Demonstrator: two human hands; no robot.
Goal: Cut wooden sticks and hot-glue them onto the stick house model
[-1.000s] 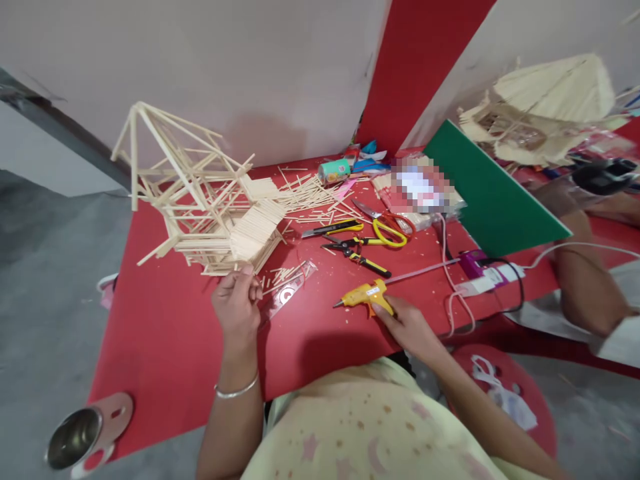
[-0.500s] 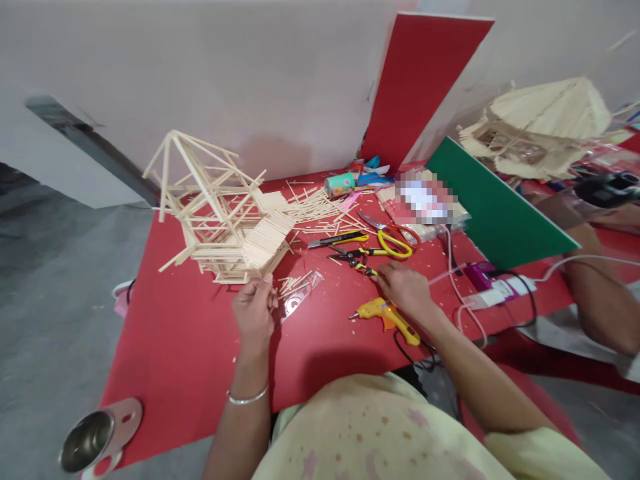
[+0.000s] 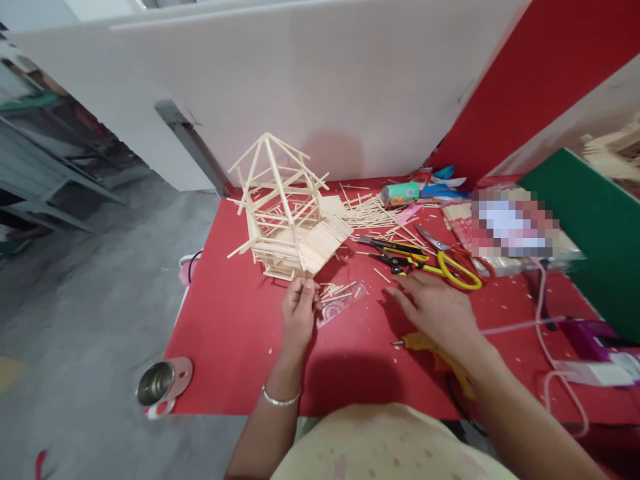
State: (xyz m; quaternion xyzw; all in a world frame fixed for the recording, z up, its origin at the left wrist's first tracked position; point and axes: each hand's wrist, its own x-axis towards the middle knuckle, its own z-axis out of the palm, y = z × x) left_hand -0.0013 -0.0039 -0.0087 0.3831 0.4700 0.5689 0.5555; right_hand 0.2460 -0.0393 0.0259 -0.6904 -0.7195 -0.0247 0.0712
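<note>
An openwork house model (image 3: 273,220) of thin wooden sticks, with a pointed roof frame, stands on the red table. My left hand (image 3: 299,307) is closed in a pinch at its lower front edge; what the fingertips hold, if anything, I cannot make out. A clear plastic ruler (image 3: 337,312) with short cut sticks (image 3: 336,291) on it lies just right of that hand. My right hand (image 3: 435,307) has its thumb spread from its fingers, palm down beside the pliers (image 3: 395,262). Under its wrist lies a yellow glue gun (image 3: 420,342), partly hidden.
A utility knife (image 3: 393,248), scissors (image 3: 453,263) and loose sticks (image 3: 373,213) lie behind the pliers. A green-labelled can (image 3: 400,193) rests at the back. A metal cup (image 3: 165,383) stands at the front left corner. Cables (image 3: 543,327) and a green board (image 3: 575,227) are at right.
The camera view has swung left, so everything sits further right in the picture. My right hand's thumb has spread from its fingers near the pliers; my left hand keeps its pinch by the model.
</note>
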